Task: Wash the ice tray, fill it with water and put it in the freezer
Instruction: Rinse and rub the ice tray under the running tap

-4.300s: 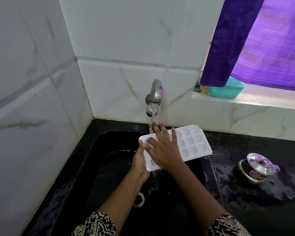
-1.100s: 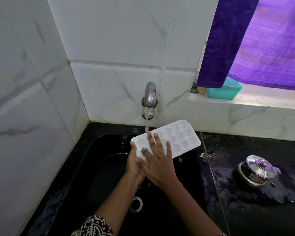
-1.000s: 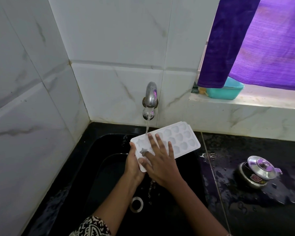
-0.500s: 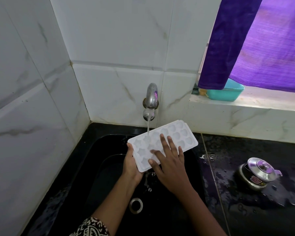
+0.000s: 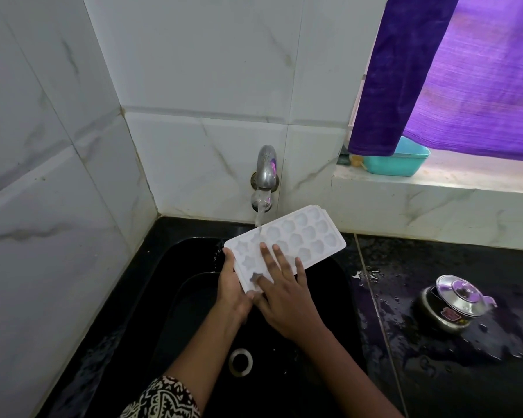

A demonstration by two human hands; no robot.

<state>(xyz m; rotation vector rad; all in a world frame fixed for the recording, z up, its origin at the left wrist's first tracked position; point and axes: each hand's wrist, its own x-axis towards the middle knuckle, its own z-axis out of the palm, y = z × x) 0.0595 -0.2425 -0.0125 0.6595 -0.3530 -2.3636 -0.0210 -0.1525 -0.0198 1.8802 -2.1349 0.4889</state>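
A white plastic ice tray (image 5: 302,236) with shaped cells is held over the black sink (image 5: 175,297), slanting up toward the right. Water runs from the steel wall tap (image 5: 264,176) onto the tray's upper left cells. My left hand (image 5: 231,289) grips the tray's near left end, thumb along its edge. My right hand (image 5: 284,292) lies flat on the tray's top with straight, spread fingers touching the cells near that end.
A steel drain ring (image 5: 240,361) sits at the sink bottom. On the wet black counter to the right stands a small steel lidded pot (image 5: 453,301). A teal tub (image 5: 399,161) sits on the window ledge under a purple curtain (image 5: 465,70).
My right hand has slid back left along the tray toward its near end, after moving right half a second ago. The tray and left hand have stayed under the stream.
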